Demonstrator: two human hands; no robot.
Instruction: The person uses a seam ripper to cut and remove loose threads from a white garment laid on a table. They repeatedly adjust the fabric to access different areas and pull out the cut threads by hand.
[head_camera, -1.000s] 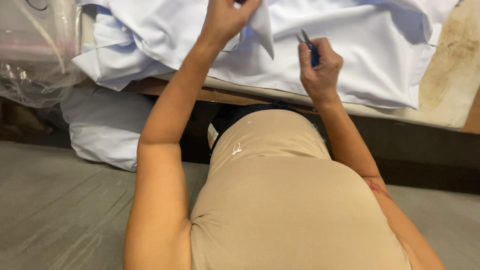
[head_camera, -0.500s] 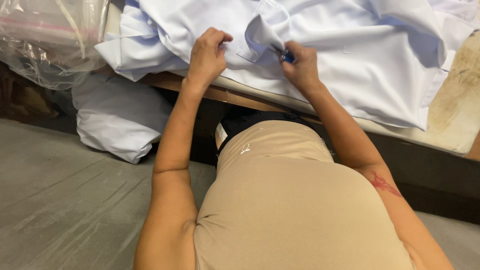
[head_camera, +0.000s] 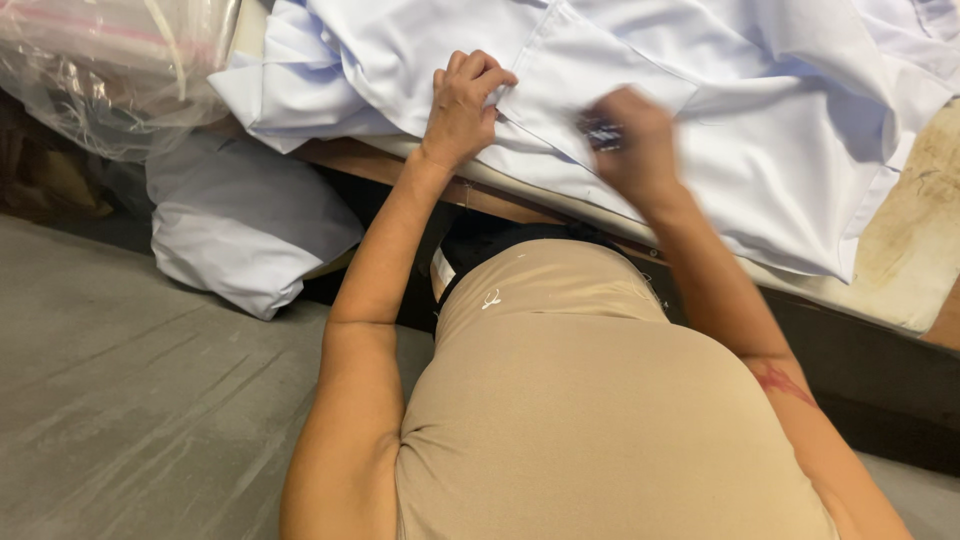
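the white garment (head_camera: 720, 110) is spread on the table (head_camera: 915, 260) under both hands. its fold is pinched by the left hand (head_camera: 462, 105); a small dark tool (head_camera: 600, 132) is gripped in the blurred right hand (head_camera: 630, 140).

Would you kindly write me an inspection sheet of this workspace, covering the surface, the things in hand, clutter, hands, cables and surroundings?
Surface: worktable with a stained, worn top; wooden front edge showing.
Things in hand: white garment spread over the table, one flap folded up.
Clutter: clear plastic bag at the table's far left; white fabric bundle below the edge.
Hands: left hand pinches the garment at the flap's corner; right hand is motion-blurred, holding a small dark tool against the cloth.
Cables: nothing seen.
Surroundings: grey floor; the person's beige clothing fills the foreground.
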